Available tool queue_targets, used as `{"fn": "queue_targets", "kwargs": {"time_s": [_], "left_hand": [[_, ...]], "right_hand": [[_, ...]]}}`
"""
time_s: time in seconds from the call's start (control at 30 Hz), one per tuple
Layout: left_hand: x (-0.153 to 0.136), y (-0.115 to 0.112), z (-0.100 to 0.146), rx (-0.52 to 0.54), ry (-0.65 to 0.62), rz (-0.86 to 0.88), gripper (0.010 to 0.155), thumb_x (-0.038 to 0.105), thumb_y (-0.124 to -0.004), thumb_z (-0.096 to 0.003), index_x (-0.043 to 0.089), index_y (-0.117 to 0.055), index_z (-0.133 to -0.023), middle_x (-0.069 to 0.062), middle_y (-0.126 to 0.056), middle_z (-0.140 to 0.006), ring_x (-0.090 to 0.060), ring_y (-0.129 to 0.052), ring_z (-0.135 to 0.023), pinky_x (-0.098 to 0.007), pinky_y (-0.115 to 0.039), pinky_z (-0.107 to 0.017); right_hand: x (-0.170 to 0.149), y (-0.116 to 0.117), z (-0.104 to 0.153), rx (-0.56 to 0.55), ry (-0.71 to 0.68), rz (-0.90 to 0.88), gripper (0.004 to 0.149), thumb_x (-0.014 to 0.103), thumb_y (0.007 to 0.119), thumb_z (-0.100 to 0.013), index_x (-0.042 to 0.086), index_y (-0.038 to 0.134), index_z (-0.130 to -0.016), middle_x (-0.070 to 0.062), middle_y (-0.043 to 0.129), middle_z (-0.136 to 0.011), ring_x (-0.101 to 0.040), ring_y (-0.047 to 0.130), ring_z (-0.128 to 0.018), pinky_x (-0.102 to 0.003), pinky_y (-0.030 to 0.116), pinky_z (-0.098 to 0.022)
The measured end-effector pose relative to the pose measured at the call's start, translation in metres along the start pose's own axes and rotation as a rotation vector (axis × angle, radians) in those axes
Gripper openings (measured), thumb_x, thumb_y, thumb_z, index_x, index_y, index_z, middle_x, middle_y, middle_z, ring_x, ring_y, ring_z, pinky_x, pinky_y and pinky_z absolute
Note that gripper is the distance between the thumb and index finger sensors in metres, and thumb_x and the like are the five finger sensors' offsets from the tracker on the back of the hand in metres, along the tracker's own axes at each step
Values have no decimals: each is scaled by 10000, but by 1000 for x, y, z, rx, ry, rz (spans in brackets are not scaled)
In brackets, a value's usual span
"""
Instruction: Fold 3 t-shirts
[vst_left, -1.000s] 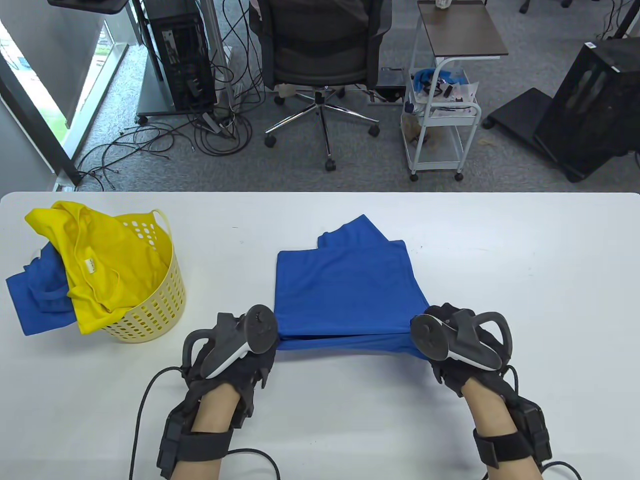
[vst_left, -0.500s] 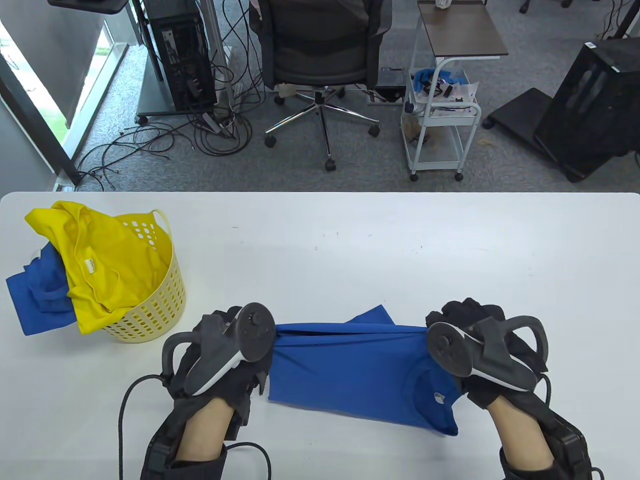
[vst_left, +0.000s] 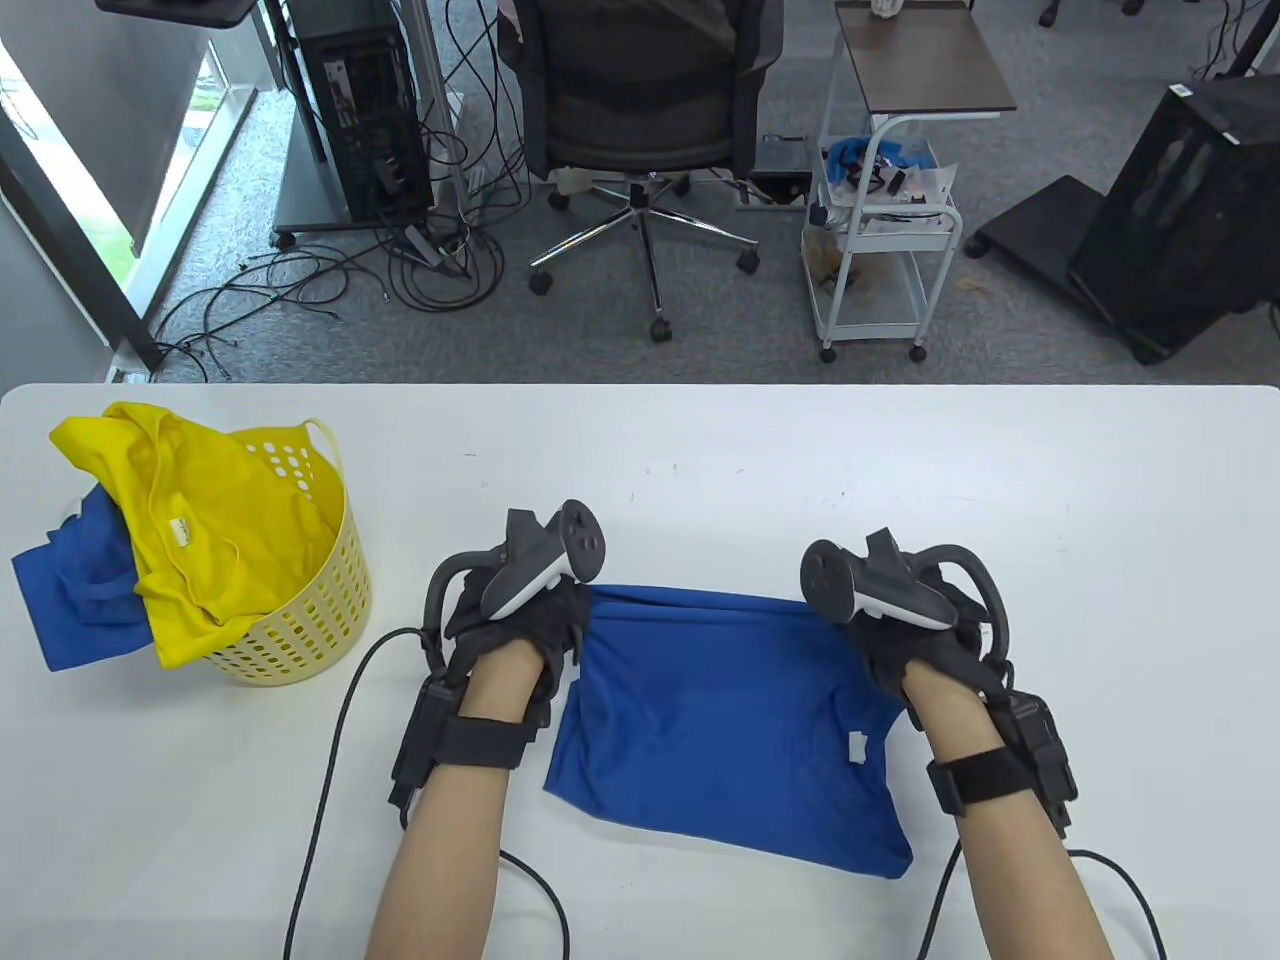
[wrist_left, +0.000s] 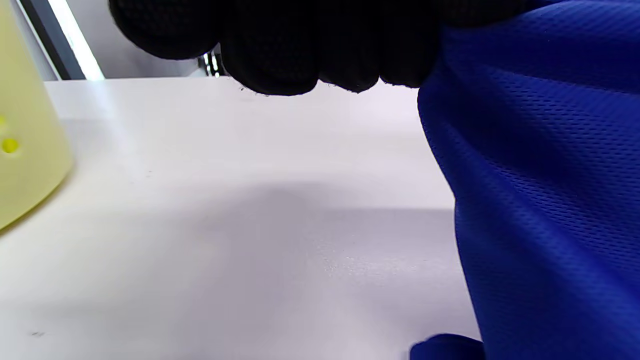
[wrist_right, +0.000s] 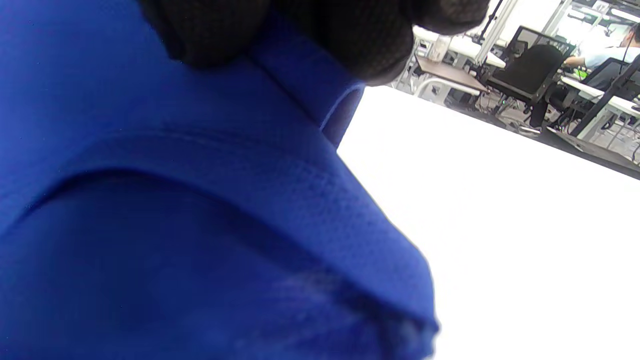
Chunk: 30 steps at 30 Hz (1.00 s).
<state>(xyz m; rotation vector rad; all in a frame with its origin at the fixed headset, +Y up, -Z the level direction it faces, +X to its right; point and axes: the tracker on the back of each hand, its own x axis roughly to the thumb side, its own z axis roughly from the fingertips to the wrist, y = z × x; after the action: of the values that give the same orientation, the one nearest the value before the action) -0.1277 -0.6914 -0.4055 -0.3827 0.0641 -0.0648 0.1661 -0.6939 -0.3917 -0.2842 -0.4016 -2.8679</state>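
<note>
A blue t-shirt (vst_left: 725, 725) hangs between my two hands above the near middle of the white table (vst_left: 900, 460), its lower part draping toward me with a white neck label showing. My left hand (vst_left: 530, 615) grips its upper left corner; in the left wrist view the curled fingers (wrist_left: 295, 45) clutch the blue t-shirt (wrist_left: 545, 190). My right hand (vst_left: 900, 620) grips the upper right corner, and in the right wrist view its fingers (wrist_right: 360, 35) pinch the blue t-shirt (wrist_right: 175, 225). A yellow t-shirt (vst_left: 200, 520) and another blue t-shirt (vst_left: 70, 590) hang over the basket.
A yellow perforated basket (vst_left: 310, 620) stands at the table's left, and its wall (wrist_left: 25, 150) shows in the left wrist view. Glove cables trail along the near edge. Beyond the far edge are an office chair (vst_left: 640, 110) and a white cart (vst_left: 880, 220).
Both hands lifted the folded blue t-shirt, pulled it toward me, then carried its top edge forward and up; the shirt now hangs between them with the neck label showing.
</note>
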Motion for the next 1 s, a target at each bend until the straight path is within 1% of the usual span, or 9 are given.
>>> {"fn": "queue_targets", "kwargs": {"time_s": [0.23,0.33,0.4,0.43,0.5,0.57,0.7,0.83,1.0], "left_hand": [[-4,-20,-38,-14,69,-26,432,516,-611,-435,283,-835,-722,9,-838,-697,-195,-843,-607,-411,-754,-500],[-7,-22,-34,102,60,-60,494,552,-594,-425,304,-758,-819,16,-773,-799,-198,-802,-696,-406,-728,-540],[-4,-22,-22,192,-83,-43,567,575,-609,-410,323,-649,-917,24,-679,-912,-208,-730,-813,-423,-686,-613],[1,-25,-14,181,-215,-4,581,568,-632,-405,347,-612,-942,39,-630,-968,-212,-681,-878,-447,-653,-660],[10,-35,1,91,-409,49,587,529,-689,-416,397,-569,-976,73,-579,-1048,-231,-633,-958,-484,-631,-694],[20,-51,12,-42,-483,-34,614,419,-733,-446,445,-490,-1010,93,-464,-1125,-228,-526,-1051,-515,-589,-738],[23,-82,20,-89,-445,-295,722,363,-748,-438,509,-351,-1023,115,-321,-1163,-201,-388,-1109,-532,-566,-776],[14,-95,26,-173,-378,-139,712,361,-707,-460,515,-296,-1020,103,-226,-1156,-187,-272,-1100,-562,-508,-787],[20,-101,51,-154,-303,-239,720,483,-673,-450,497,-256,-1037,78,-245,-1157,-221,-345,-1072,-525,-534,-769]], "right_hand": [[9,14,-51,28,32,34,416,267,763,-435,296,759,-850,-81,752,-839,-329,747,-711,-549,540,-622],[9,14,-56,-66,81,26,476,304,768,-429,283,713,-901,-76,747,-840,-324,745,-711,-546,540,-623],[6,11,-52,-106,89,11,514,322,773,-424,266,681,-927,-76,743,-844,-323,744,-714,-547,543,-622],[4,9,-48,-120,89,10,531,339,775,-421,262,670,-935,-77,741,-846,-323,746,-714,-547,547,-619],[0,6,-38,-143,78,7,565,379,778,-412,255,653,-949,-79,744,-849,-325,753,-713,-549,562,-610],[-5,3,-25,-165,71,-23,581,407,776,-407,253,650,-952,-79,749,-855,-326,764,-716,-552,577,-605],[-7,6,1,-154,64,-115,600,423,774,-411,249,631,-968,-95,728,-894,-350,747,-756,-575,558,-622],[-3,13,31,-161,40,-175,607,435,764,-418,252,618,-978,-105,712,-937,-371,738,-798,-595,550,-635],[11,29,52,-72,-60,-274,636,448,749,-429,241,570,-1003,-117,696,-967,-386,737,-823,-617,539,-652]]}}
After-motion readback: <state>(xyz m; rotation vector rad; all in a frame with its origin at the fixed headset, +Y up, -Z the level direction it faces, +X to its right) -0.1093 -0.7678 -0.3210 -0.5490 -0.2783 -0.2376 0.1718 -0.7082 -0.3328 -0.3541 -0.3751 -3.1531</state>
